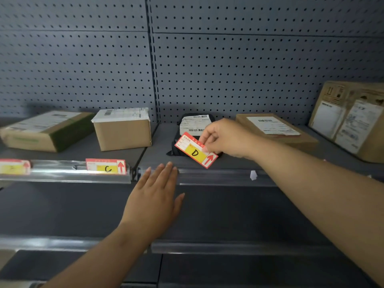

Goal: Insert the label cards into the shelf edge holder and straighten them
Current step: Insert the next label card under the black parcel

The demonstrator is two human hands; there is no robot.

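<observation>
Grey pegboard shelving, parcels on the shelf. Card C [106, 166] sits in the shelf edge holder [218, 176]. Right of it and above the holder, right hand [225, 138] pinches tilted card D [195, 150]. Left hand [154, 196] flat, fingers straight, at the holder. Insertion pending; next: level the card, drop its lower edge into the channel.

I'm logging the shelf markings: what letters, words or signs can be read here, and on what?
"D", black on the yellow field of the label card pinched by the right hand, beside a red arrow.
"C", on the seated card in the shelf edge holder, same arrow.
The far-left card: letter too blurred to read.
Small print on the cards and parcel shipping labels: too small to read.
</observation>
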